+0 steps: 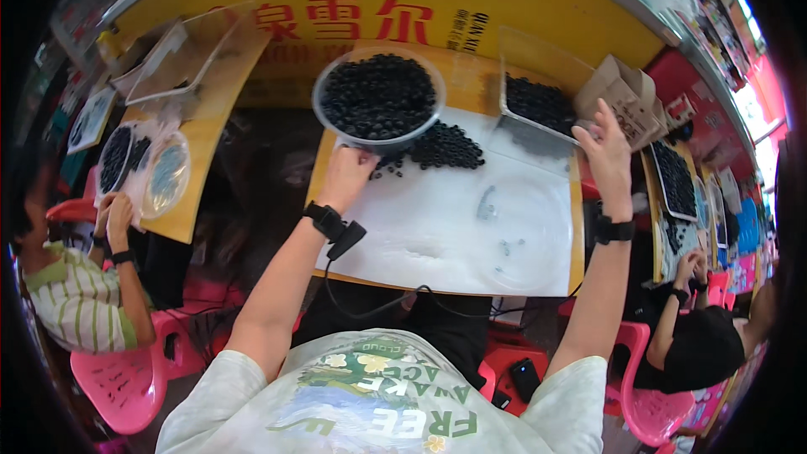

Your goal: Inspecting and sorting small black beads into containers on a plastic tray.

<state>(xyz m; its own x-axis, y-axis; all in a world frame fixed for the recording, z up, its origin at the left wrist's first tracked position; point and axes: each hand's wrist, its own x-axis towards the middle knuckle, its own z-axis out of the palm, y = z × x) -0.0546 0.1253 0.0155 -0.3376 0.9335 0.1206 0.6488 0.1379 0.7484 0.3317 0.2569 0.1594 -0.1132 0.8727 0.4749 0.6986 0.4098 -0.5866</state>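
Note:
My left hand (346,176) is closed, fingertips bunched just below a clear round bowl (317,102); anything in them is hidden. The bowl is heaped with small black ring-like pieces (382,97). More of these lie in a loose pile (450,148) on a white sheet (403,223), right of my left hand. My right hand (607,151) is raised at the right with its fingers apart, holding nothing visible. Beside it stands a clear rectangular bin (521,55) with black pieces in its bottom. A clear round plastic dish (551,265) on the sheet holds a few small translucent bits.
A brown paper bag (618,105) stands behind my right hand. A yellow panel (538,0) closes the table's back. A black cable (370,315) hangs at the front edge from my left wristband (326,220). People (706,345) work at tables on both sides.

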